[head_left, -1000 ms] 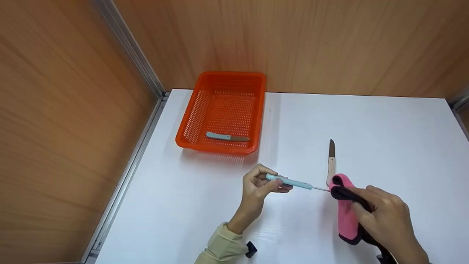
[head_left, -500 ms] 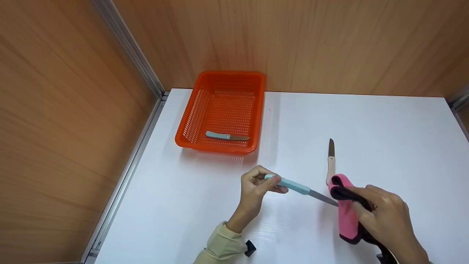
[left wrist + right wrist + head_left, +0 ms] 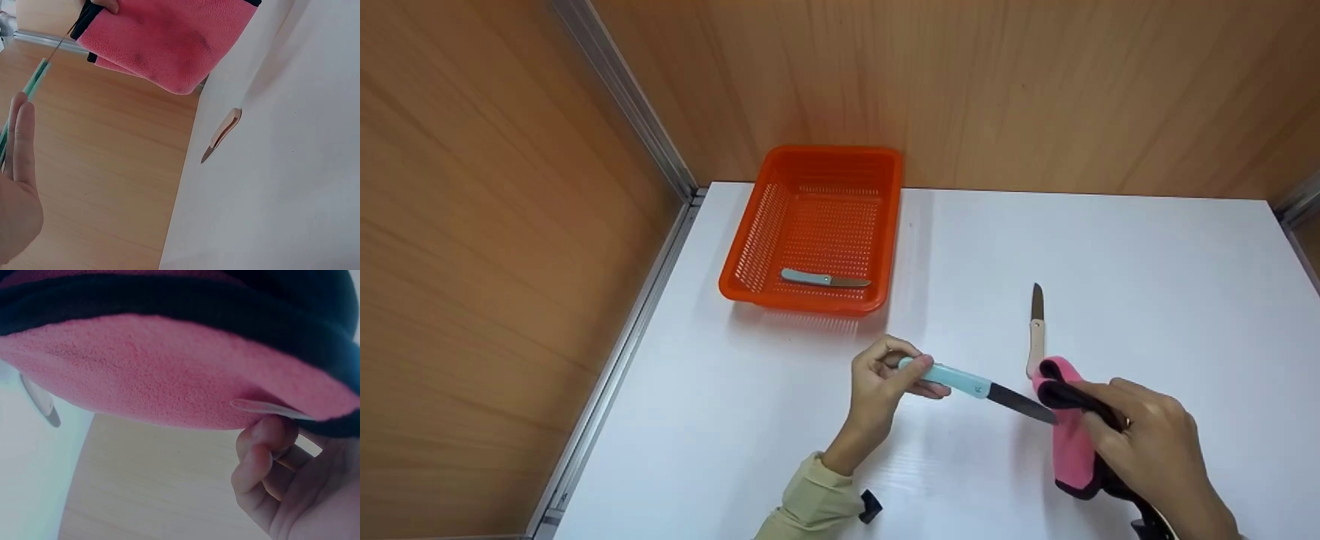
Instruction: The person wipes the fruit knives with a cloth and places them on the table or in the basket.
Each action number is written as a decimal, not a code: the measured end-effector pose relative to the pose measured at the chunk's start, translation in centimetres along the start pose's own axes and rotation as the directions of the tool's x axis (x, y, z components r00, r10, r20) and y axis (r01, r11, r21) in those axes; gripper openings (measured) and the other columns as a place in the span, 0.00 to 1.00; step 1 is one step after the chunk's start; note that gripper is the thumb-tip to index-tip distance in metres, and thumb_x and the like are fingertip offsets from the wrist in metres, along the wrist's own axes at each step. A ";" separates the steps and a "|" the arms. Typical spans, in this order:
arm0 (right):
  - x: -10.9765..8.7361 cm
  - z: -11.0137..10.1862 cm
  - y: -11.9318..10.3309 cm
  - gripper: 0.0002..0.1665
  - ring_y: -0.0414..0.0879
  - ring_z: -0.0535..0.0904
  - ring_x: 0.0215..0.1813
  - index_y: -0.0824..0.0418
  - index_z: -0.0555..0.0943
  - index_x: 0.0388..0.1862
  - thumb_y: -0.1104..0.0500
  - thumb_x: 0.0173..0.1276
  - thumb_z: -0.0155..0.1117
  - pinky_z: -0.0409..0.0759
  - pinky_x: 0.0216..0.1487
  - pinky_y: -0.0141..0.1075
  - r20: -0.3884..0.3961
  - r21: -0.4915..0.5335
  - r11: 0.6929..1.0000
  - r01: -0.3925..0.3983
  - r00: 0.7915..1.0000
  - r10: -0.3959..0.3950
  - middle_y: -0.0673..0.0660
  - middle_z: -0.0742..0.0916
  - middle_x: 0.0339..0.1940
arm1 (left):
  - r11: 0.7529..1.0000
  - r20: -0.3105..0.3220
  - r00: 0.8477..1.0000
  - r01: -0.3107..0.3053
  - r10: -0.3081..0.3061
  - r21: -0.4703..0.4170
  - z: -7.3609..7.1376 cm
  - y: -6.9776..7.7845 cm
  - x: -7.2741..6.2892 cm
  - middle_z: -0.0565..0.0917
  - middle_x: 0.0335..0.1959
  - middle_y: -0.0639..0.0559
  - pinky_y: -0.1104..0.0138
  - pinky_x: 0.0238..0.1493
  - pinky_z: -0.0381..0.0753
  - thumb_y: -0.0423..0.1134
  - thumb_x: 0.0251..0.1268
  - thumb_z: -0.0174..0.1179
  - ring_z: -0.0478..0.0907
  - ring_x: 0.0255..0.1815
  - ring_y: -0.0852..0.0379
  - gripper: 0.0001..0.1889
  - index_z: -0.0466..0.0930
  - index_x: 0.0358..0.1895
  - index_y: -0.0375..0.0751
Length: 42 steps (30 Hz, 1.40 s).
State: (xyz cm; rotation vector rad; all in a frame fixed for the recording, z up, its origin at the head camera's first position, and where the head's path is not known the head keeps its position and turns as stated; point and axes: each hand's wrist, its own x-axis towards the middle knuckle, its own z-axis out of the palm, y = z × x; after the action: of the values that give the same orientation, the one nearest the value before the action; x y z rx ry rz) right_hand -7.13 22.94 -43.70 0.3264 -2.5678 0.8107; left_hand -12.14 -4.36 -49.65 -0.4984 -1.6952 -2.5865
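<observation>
In the head view my left hand (image 3: 881, 382) pinches the turquoise handle of a knife (image 3: 960, 381) between thumb and fingers, its dark blade pointing right with the flat side up. The blade's tip overlaps a folded pink cloth (image 3: 1072, 450) with dark edging; whether they touch, I cannot tell. My right hand (image 3: 1155, 435) grips that cloth by a fold. From the left wrist, the knife (image 3: 36, 81) appears edge-on beside the hanging cloth (image 3: 169, 45). Pink fabric (image 3: 146, 377) fills much of the right wrist view, above curled fingers. A beige-handled knife (image 3: 1036, 337) lies just beyond the cloth.
An orange perforated basket (image 3: 896, 225) stands at the back left of the white table (image 3: 1170, 285). Inside it lies a knife with a light blue handle (image 3: 808, 277). Wooden panels (image 3: 997, 90) rise behind and to the left of the table.
My left hand has turned the knife about its length, so the blade shows its broad side rather than its thin edge. The tip has dropped lower. The right hand and cloth have hardly moved.
</observation>
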 end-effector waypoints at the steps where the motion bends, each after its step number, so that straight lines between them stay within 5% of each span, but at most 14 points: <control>1: 0.0 0.0 0.0 0.20 0.34 0.57 0.15 0.54 0.89 0.30 0.73 0.42 0.63 0.51 0.13 0.27 0.001 0.001 1.000 -0.003 1.000 0.003 0.37 0.70 0.14 | 1.000 0.004 1.000 -0.001 0.001 0.005 0.0 0.0 0.0 0.83 0.29 0.33 0.48 0.28 0.85 0.30 0.65 0.58 0.84 0.24 0.43 0.09 0.71 0.40 0.25; 12: -0.1 0.3 0.0 0.19 0.35 0.58 0.15 0.55 0.89 0.30 0.73 0.42 0.65 0.51 0.12 0.27 0.023 0.012 0.999 -0.035 0.999 0.034 0.38 0.70 0.14 | 0.997 0.073 0.995 0.076 -0.074 -0.028 -0.1 -0.1 -0.3 0.84 0.34 0.33 0.50 0.32 0.85 0.29 0.63 0.59 0.84 0.31 0.39 0.11 0.78 0.44 0.21; 23: -0.2 0.5 0.1 0.20 0.35 0.60 0.16 0.57 0.88 0.30 0.75 0.41 0.62 0.53 0.12 0.27 0.023 0.014 1.000 -0.028 0.999 0.027 0.40 0.72 0.15 | 0.983 0.073 0.983 0.171 -0.166 -0.073 -0.3 0.3 -0.3 0.84 0.36 0.34 0.53 0.35 0.86 0.24 0.50 0.68 0.85 0.34 0.40 0.18 0.78 0.46 0.23; 42: 0.2 0.3 0.5 0.20 0.34 0.58 0.15 0.58 0.88 0.31 0.76 0.40 0.63 0.51 0.12 0.26 -0.021 0.042 0.999 -0.018 1.000 0.019 0.40 0.73 0.15 | 0.998 0.116 0.993 0.028 -0.021 -0.059 -1.3 -0.7 0.0 0.83 0.34 0.29 0.48 0.35 0.84 0.30 0.52 0.69 0.85 0.31 0.43 0.19 0.77 0.42 0.16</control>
State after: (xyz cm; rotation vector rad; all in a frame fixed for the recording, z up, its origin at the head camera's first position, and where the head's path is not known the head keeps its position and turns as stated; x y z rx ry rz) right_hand -7.56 23.13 -44.03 0.3053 -2.5409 0.8712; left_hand -12.61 -5.24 -50.75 -0.6449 -1.6697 -2.6828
